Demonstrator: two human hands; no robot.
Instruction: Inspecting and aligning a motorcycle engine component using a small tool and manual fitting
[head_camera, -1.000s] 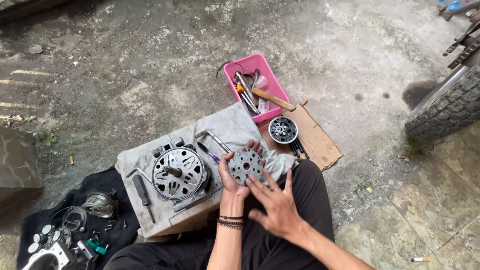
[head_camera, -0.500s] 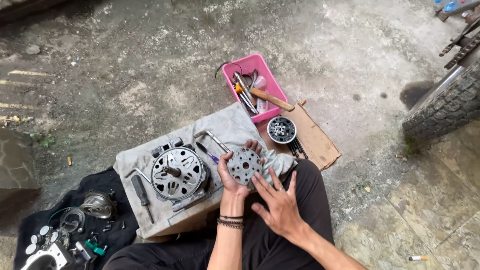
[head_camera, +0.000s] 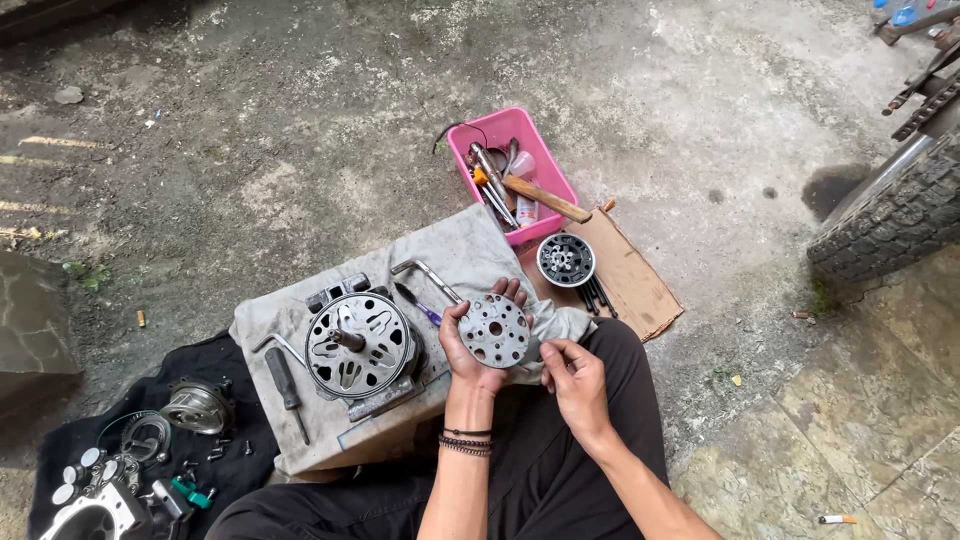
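Note:
My left hand (head_camera: 468, 352) holds a round metal disc with several holes (head_camera: 496, 330), face up, above my lap. My right hand (head_camera: 573, 378) sits just right of the disc, fingers curled and pinched at its lower right edge; whether it holds a small part I cannot tell. To the left, a round motor housing with a short shaft (head_camera: 357, 346) rests on a grey cloth-covered block (head_camera: 300, 440). A dark round finned part (head_camera: 565, 259) lies on a piece of cardboard (head_camera: 640, 290) beyond the disc.
A pink tray (head_camera: 530, 135) with a wooden-handled hammer and tools stands behind. A screwdriver (head_camera: 285, 385) and bent wrenches lie on the cloth. More motor parts and screws sit on a black cloth (head_camera: 60, 450) at left. A tyre (head_camera: 895, 215) is at right.
My right hand has pulled back from over the disc and closed its spread fingers at the disc's lower right edge. The left hand keeps the disc in place.

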